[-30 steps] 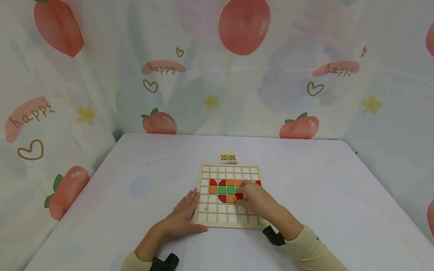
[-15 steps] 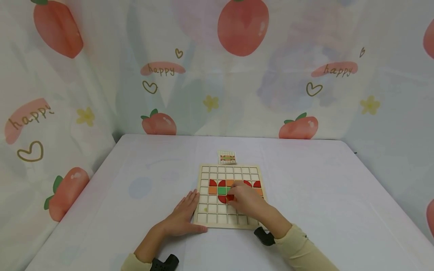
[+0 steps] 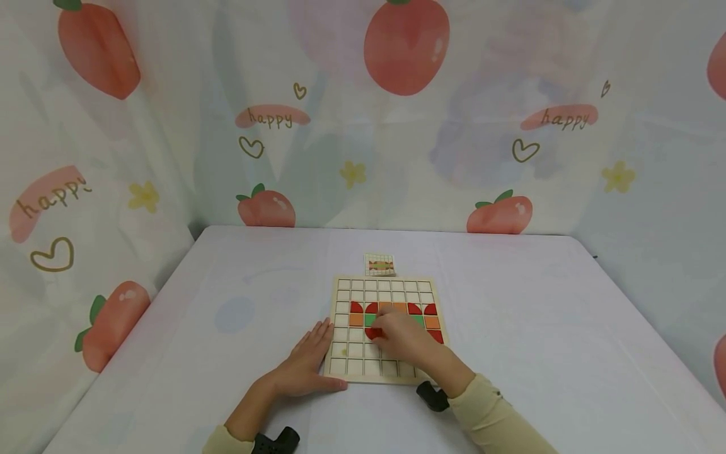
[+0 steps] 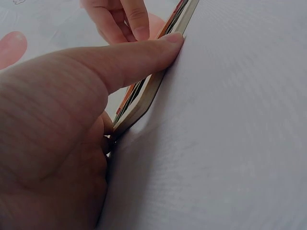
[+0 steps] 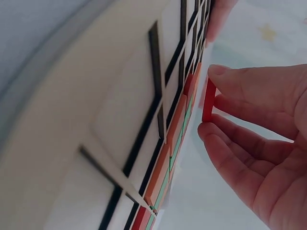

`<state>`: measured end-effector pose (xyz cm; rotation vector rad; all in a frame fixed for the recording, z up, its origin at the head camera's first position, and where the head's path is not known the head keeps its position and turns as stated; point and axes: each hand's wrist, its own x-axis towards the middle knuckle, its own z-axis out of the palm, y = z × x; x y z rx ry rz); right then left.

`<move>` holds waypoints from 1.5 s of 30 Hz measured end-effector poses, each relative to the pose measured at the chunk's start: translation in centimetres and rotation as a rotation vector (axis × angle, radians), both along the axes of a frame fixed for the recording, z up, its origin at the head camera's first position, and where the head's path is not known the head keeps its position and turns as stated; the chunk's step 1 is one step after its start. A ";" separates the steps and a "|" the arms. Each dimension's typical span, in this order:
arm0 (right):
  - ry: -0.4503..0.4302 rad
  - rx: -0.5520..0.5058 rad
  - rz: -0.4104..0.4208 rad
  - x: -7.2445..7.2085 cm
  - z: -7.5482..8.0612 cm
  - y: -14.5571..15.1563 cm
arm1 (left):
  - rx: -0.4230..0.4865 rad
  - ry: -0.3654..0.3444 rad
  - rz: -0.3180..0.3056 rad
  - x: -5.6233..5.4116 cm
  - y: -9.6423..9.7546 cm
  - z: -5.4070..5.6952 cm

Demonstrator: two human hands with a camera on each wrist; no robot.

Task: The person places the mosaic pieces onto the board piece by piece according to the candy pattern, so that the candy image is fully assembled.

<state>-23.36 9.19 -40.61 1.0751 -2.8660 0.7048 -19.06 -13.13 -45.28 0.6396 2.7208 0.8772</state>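
Note:
A wooden grid board [image 3: 354, 366] lies on the table, with red, orange and green tiles set in its middle rows. My right hand [image 3: 404, 337] is over the board's centre and pinches a thin red tile [image 5: 209, 99] between thumb and fingertips. In the right wrist view that tile is held on edge, apart from the board surface. My left hand [image 3: 306, 362] rests on the table, straight fingers at the board's left edge, thumb [image 4: 139, 62] touching the near edge. Several set tiles are hidden beneath my right hand, including part of the green tile [image 3: 370, 320] row.
Just beyond the board lies a small pattern card [image 3: 379, 265] printed with a similar coloured design. The white table [image 3: 510, 302] extends on both sides of the board. A printed fabric curtain [image 3: 340, 126] stands behind it and along the sides.
My right hand has moved left across the board with the red tile, uncovering red, green and orange tiles on the right side. My left hand has stayed in place.

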 end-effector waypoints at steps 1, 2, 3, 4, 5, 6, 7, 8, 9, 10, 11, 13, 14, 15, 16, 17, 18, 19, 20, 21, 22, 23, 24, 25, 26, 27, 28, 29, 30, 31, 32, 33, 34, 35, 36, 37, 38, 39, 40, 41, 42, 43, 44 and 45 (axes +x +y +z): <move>0.002 0.006 0.001 -0.1 -0.1 -0.1 | 0.001 0.001 -0.001 0.0 0.0 0.0; 0.006 0.013 0.005 -0.1 -0.2 -0.1 | 0.001 0.001 -0.001 0.0 0.0 0.0; 0.014 0.017 0.011 -0.2 -0.2 -0.2 | 0.003 0.001 -0.001 0.0 0.0 0.0; 0.020 0.021 0.016 -0.2 -0.2 -0.2 | 0.004 0.000 -0.001 0.0 0.0 0.0; 0.029 0.026 0.023 -0.3 -0.2 -0.3 | 0.006 -0.001 -0.001 0.0 0.0 0.0; 0.036 0.033 0.028 -0.3 -0.3 -0.4 | 0.007 -0.001 -0.002 0.0 0.0 0.0; 0.039 0.036 0.033 -0.4 -0.3 -0.5 | 0.007 -0.002 -0.002 0.0 0.0 0.0; 0.043 0.037 0.042 -0.4 -0.3 -0.5 | 0.007 -0.003 -0.003 0.0 0.0 0.0; 0.048 0.039 0.050 -0.5 -0.3 -0.7 | 0.006 -0.004 -0.004 0.0 0.0 0.0; 0.049 0.042 0.058 -0.6 -0.3 -0.8 | 0.006 -0.005 -0.006 0.0 -0.1 0.0; 0.053 0.042 0.066 -0.6 -0.3 -0.9 | 0.006 -0.005 -0.007 0.0 -0.1 0.0; 0.053 0.039 0.075 -0.7 -0.4 -1.1 | 0.005 -0.005 -0.009 0.0 -0.1 0.0; 0.054 0.037 0.079 -0.8 -0.4 -1.2 | 0.006 -0.006 -0.009 0.0 -0.1 0.0; 0.056 0.036 0.080 -0.8 -0.4 -1.3 | 0.005 -0.007 -0.010 -0.1 -0.1 0.0; 0.051 0.035 0.078 -0.8 -0.4 -1.4 | 0.005 -0.008 -0.011 -0.1 -0.1 0.0; 0.045 0.034 0.073 -0.9 -0.4 -1.5 | 0.005 -0.009 -0.011 -0.1 -0.1 0.1; 0.039 0.036 0.068 -0.9 -0.5 -1.7 | 0.004 -0.008 -0.012 -0.1 -0.1 0.0; 0.035 0.041 0.061 -0.9 -0.5 -1.8 | 0.002 -0.006 -0.012 -0.1 -0.1 0.1; 0.031 0.050 0.056 -0.9 -0.5 -2.0 | 0.002 -0.005 -0.013 -0.1 -0.1 0.1; 0.024 0.058 0.049 -0.9 -0.5 -2.1 | 0.001 -0.003 -0.012 -0.1 -0.1 0.0; 0.016 0.068 0.044 -0.9 -0.5 -2.2 | 0.001 -0.002 -0.012 -0.1 -0.1 0.1; 0.012 0.075 0.042 -0.9 -0.5 -2.3 | 0.001 0.001 -0.013 -0.1 -0.1 0.0; 0.010 0.083 0.041 -0.8 -0.5 -2.4 | 0.001 0.004 -0.013 -0.1 -0.1 0.0; 0.009 0.089 0.041 -0.8 -0.5 -2.5 | 0.003 0.003 -0.013 -0.1 -0.1 0.0; 0.005 0.097 0.041 -0.8 -0.5 -2.6 | 0.003 0.003 -0.014 -0.1 -0.1 0.0; 0.003 0.102 0.041 -0.8 -0.5 -2.7 | 0.004 0.003 -0.014 -0.1 -0.1 0.0; 0.004 0.107 0.044 -0.8 -0.5 -2.8 | 0.006 0.003 -0.015 -0.1 -0.1 -0.1; 0.007 0.109 0.048 -0.9 -0.5 -2.8 | 0.006 0.003 -0.015 -0.1 -0.1 -0.1; 0.007 0.112 0.050 -0.9 -0.5 -2.9 | 0.005 0.003 -0.015 -0.1 -0.1 -0.1; 0.010 0.114 0.052 -0.9 -0.5 -2.9 | 0.005 0.002 -0.015 -0.1 -0.1 -0.2; 0.011 0.116 0.052 -0.9 -0.5 -3.0 | 0.004 0.002 -0.014 -0.2 -0.1 -0.2; 0.013 0.114 0.055 -0.9 -0.5 -3.0 | 0.005 0.001 -0.013 -0.2 -0.1 -0.2; 0.013 0.112 0.056 -0.9 -0.5 -3.1 | 0.004 0.000 -0.013 -0.2 -0.1 -0.2; 0.015 0.113 0.056 -0.8 -0.5 -3.1 | 0.001 0.000 -0.012 -0.2 -0.1 -0.2; 0.014 0.114 0.054 -0.8 -0.5 -3.2 | 0.000 0.000 -0.011 -0.2 -0.1 -0.2; 0.013 0.115 0.052 -0.8 -0.4 -3.2 | -0.001 -0.002 -0.010 -0.2 -0.1 -0.2; 0.013 0.117 0.050 -0.8 -0.4 -3.3 | -0.001 -0.003 -0.009 -0.2 0.0 -0.2; 0.014 0.121 0.046 -0.7 -0.4 -3.3 | -0.001 -0.003 -0.008 -0.2 0.0 -0.1; 0.014 0.124 0.043 -0.7 -0.4 -3.4 | -0.001 -0.003 -0.008 -0.2 0.0 -0.1; 0.013 0.126 0.039 -0.7 -0.4 -3.4 | 0.000 -0.003 -0.008 -0.2 0.0 -0.1; 0.012 0.127 0.035 -0.7 -0.3 -3.5 | 0.002 -0.003 -0.008 -0.1 0.0 -0.1; 0.012 0.128 0.030 -0.7 -0.3 -3.5 | 0.004 -0.002 -0.008 -0.1 0.0 -0.1; 0.011 0.130 0.027 -0.7 -0.3 -3.6 | 0.005 -0.002 -0.008 -0.1 0.0 -0.1; 0.008 0.131 0.023 -0.7 -0.3 -3.6 | 0.005 -0.001 -0.009 -0.2 0.0 -0.1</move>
